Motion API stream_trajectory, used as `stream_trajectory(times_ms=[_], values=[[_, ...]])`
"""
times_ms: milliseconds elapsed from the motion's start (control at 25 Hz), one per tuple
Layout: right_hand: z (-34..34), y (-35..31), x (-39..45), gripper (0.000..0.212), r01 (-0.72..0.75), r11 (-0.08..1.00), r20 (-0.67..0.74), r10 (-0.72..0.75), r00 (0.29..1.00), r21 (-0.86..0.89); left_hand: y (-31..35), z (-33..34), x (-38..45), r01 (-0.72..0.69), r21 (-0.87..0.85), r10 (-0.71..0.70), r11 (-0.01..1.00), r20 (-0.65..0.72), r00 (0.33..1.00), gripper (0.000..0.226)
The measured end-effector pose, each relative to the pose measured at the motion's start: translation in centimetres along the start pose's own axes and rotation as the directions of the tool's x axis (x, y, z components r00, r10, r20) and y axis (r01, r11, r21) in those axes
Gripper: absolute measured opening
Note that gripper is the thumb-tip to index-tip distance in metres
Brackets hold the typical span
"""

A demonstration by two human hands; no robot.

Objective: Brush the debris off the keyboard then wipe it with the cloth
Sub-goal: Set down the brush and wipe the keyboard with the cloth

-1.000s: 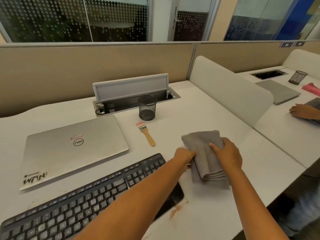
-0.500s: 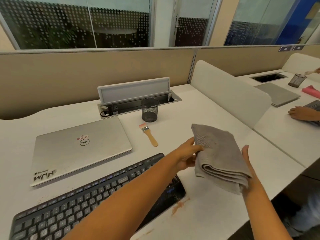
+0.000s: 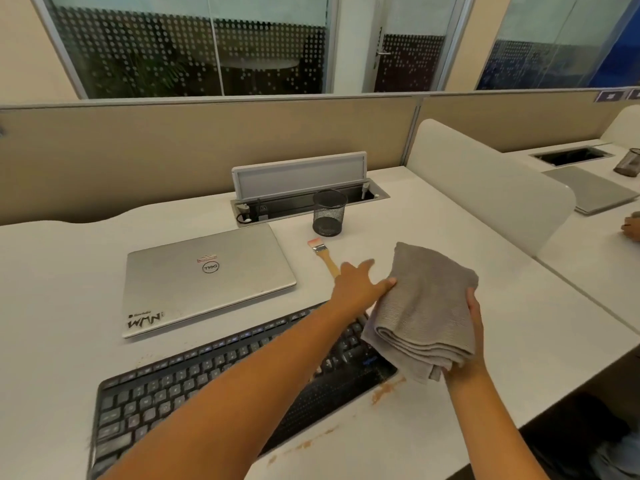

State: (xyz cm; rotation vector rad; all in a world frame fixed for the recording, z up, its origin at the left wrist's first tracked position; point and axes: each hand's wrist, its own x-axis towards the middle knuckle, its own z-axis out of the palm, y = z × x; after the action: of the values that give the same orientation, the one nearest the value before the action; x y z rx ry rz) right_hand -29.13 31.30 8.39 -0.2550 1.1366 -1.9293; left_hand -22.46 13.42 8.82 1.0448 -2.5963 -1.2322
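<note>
My right hand (image 3: 469, 344) grips a folded grey cloth (image 3: 422, 306) from below and from the right, and holds it above the right end of the black keyboard (image 3: 194, 386). My left hand (image 3: 358, 284) is stretched out beside the cloth with straight fingers, its thumb touching the cloth's left edge. My left forearm crosses the keyboard and hides part of the keys. A small brush (image 3: 322, 254) with a wooden handle lies on the desk just behind my left hand. Brown debris (image 3: 388, 389) is smeared on the desk by the keyboard's right corner.
A shut silver laptop (image 3: 207, 275) lies behind the keyboard on the left. A black mesh pen cup (image 3: 329, 213) stands before an open cable tray (image 3: 304, 195). A white divider (image 3: 491, 188) borders the desk on the right, with another person's hand (image 3: 632, 228) beyond.
The cloth was lifted off the desk and now hangs lower and further left, over the keyboard's right end. My left hand has let go of its edge and spread its fingers.
</note>
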Motion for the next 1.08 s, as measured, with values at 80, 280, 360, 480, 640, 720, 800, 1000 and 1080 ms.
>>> stream_trajectory(times_ms=[80,280,360,480,640,720,800,1000,1080], values=[[2.0,-0.8,0.7,0.08,-0.039,0.999,-0.2,0.042,0.979,0.022,-2.1,-2.1,-0.3,0.035,-0.069,-0.043,0.997,-0.123,0.991,0.055],[4.9,0.2,2.4,0.026,-0.015,0.826,-0.332,-0.21,0.92,-0.563,-7.9,-6.4,-3.5,0.13,0.001,-0.118,0.992,-0.416,0.902,0.033],[7.6,2.4,2.0,0.004,0.071,0.551,-0.143,-0.335,0.931,-0.832,-10.2,-7.6,-4.5,0.178,-0.027,-0.172,0.984,-0.437,0.883,0.029],[9.9,8.4,1.6,0.05,0.214,0.134,0.2,-0.113,0.973,-0.968,-13.8,-9.8,-5.8,0.239,-0.183,-0.294,0.954,-0.398,0.869,0.025],[9.2,12.7,3.4,0.094,0.149,-0.453,0.153,0.029,0.988,-0.879,-19.8,-13.0,-9.8,0.266,-0.235,-0.349,0.935,-0.471,0.81,0.023],[8.2,11.9,4.5,0.104,0.093,-0.44,0.108,-0.01,0.994,-0.893,-23.1,-14.0,-12.8,0.346,-0.207,-0.403,0.915,-0.516,0.756,0.023],[6.9,10.8,6.0,0.113,0.028,-0.364,0.033,-0.006,0.999,-0.931,-26.1,-14.5,-16.2,0.442,-0.172,-0.455,0.88,-0.57,0.684,0.023],[7.9,11.5,5.6,0.093,-0.021,-0.442,0.038,-0.125,0.991,-0.897,-29.0,-13.4,-21.3,0.549,-0.195,-0.538,0.813,-0.612,0.579,0.032],[9.2,13.3,4.6,0.082,0.007,-0.532,0.101,-0.148,0.984,-0.847,-29.9,-12.7,-21.6,0.565,-0.229,-0.586,0.793,-0.539,0.604,0.038]])
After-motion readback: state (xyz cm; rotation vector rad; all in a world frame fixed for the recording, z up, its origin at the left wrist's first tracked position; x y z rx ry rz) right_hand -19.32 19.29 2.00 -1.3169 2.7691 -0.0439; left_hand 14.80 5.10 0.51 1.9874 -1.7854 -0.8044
